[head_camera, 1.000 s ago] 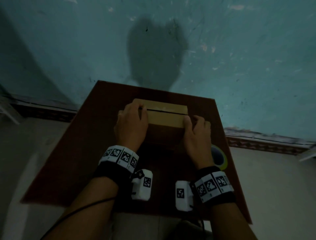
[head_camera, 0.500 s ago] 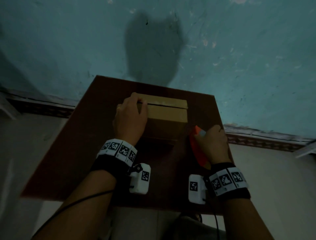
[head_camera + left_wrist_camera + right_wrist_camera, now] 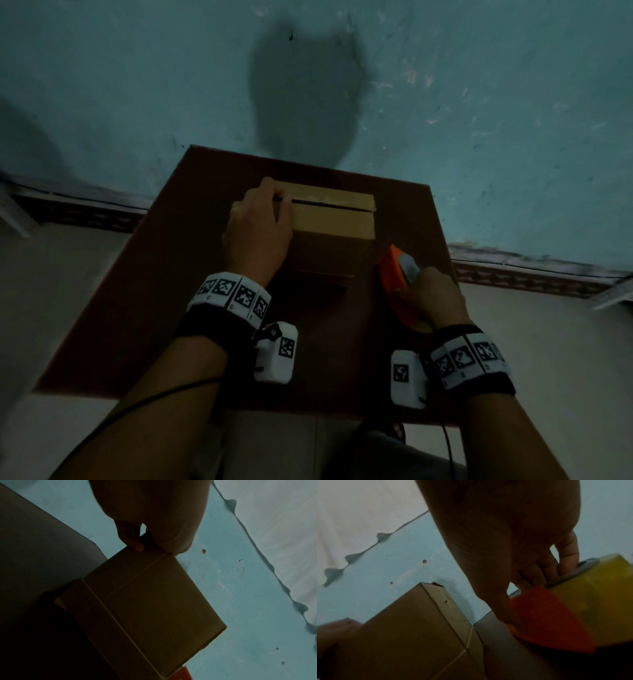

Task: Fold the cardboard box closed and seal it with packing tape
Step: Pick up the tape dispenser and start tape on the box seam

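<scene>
A small brown cardboard box (image 3: 330, 222) (image 3: 150, 609) (image 3: 409, 635) stands on the dark table (image 3: 144, 308), its two top flaps folded flat with a dark seam between them. My left hand (image 3: 260, 226) (image 3: 145, 534) grips the box's left end, fingers on the far flap and thumb on the near one. To the right of the box, my right hand (image 3: 435, 294) (image 3: 513, 574) holds an orange tape dispenser (image 3: 394, 277) (image 3: 544, 616) with a yellowish roll of tape (image 3: 604, 599). The dispenser is apart from the box.
The table stands against a blue-green wall (image 3: 479, 102) with a patterned skirting (image 3: 534, 274). Pale floor (image 3: 548, 359) lies on both sides. White camera units hang on both wrists (image 3: 275, 353), and a dark cable (image 3: 144, 401) runs along my left forearm.
My right hand left the box's right end, picked up the orange tape dispenser at the table's right side and has raised it beside the box. My left hand stayed on the box.
</scene>
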Demonstrator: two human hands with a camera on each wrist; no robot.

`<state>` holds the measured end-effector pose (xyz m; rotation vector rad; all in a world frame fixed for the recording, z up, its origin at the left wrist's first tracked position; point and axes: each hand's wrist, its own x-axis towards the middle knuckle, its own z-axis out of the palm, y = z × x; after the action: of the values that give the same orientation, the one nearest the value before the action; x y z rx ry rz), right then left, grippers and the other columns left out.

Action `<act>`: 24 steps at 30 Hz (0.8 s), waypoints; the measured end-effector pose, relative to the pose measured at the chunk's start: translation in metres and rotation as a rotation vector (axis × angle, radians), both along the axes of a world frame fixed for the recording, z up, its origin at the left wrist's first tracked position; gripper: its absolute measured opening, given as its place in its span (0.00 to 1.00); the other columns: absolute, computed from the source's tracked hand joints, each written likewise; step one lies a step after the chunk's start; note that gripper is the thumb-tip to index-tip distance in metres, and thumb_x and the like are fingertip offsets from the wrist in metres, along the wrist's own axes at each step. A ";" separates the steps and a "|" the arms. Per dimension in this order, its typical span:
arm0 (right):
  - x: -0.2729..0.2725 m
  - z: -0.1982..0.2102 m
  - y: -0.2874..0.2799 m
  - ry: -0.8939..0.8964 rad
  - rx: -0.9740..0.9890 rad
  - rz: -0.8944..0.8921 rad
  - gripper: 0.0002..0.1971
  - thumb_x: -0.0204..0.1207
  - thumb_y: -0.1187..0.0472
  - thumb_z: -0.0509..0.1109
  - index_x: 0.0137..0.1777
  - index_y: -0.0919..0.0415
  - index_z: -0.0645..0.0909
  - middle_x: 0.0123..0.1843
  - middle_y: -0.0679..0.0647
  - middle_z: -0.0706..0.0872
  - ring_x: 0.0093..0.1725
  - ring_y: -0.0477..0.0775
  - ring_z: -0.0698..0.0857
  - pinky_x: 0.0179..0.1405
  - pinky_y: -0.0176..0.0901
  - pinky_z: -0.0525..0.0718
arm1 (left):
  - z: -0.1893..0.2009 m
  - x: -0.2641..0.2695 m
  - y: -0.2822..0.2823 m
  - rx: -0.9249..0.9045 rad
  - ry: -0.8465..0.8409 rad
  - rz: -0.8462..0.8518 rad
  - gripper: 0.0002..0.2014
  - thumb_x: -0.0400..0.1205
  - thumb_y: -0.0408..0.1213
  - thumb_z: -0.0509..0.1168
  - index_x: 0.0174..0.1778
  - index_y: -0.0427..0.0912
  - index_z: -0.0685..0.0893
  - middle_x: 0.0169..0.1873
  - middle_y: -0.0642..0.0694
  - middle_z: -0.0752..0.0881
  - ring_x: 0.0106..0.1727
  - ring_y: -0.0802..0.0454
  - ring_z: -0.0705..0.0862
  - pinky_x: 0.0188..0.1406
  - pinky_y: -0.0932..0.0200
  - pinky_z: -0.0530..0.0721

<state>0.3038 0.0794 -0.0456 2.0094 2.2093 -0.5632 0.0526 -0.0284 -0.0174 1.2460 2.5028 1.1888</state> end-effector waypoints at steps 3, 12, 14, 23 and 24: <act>0.006 0.007 0.006 0.187 0.036 -0.055 0.21 0.80 0.46 0.76 0.61 0.65 0.85 0.43 0.56 0.86 0.46 0.59 0.89 0.56 0.57 0.90 | 0.001 0.000 0.000 -0.015 -0.010 0.001 0.14 0.93 0.51 0.57 0.69 0.50 0.80 0.68 0.44 0.86 0.69 0.39 0.82 0.54 0.44 0.79; -0.001 0.101 -0.010 1.044 0.228 0.021 0.10 0.85 0.56 0.74 0.58 0.62 0.83 0.50 0.54 0.91 0.47 0.46 0.90 0.50 0.48 0.89 | 0.003 -0.005 0.003 -0.028 -0.053 -0.054 0.13 0.93 0.51 0.57 0.69 0.52 0.78 0.67 0.46 0.85 0.69 0.39 0.82 0.60 0.35 0.85; -0.013 0.122 -0.013 1.078 0.229 0.108 0.12 0.86 0.58 0.73 0.60 0.68 0.83 0.48 0.55 0.90 0.44 0.43 0.89 0.47 0.40 0.88 | 0.005 -0.008 0.005 -0.049 -0.049 -0.074 0.14 0.93 0.51 0.57 0.70 0.51 0.77 0.68 0.45 0.84 0.70 0.39 0.82 0.57 0.39 0.83; -0.119 0.208 -0.014 0.851 0.024 0.411 0.13 0.86 0.65 0.67 0.61 0.76 0.84 0.40 0.67 0.89 0.27 0.49 0.87 0.25 0.33 0.85 | -0.001 -0.023 0.005 -0.018 -0.111 -0.145 0.17 0.91 0.52 0.61 0.74 0.51 0.79 0.73 0.44 0.83 0.72 0.38 0.81 0.61 0.42 0.82; -0.130 0.210 -0.012 0.794 0.015 0.442 0.12 0.87 0.64 0.67 0.58 0.74 0.84 0.38 0.66 0.89 0.26 0.48 0.87 0.25 0.33 0.84 | -0.002 -0.022 0.004 -0.018 -0.126 -0.145 0.20 0.91 0.51 0.62 0.79 0.50 0.78 0.75 0.43 0.82 0.74 0.37 0.80 0.64 0.41 0.82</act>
<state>0.1738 0.0670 0.1645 1.3269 2.9399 -1.4568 0.0305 -0.0241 -0.0193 1.2809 2.2874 1.1686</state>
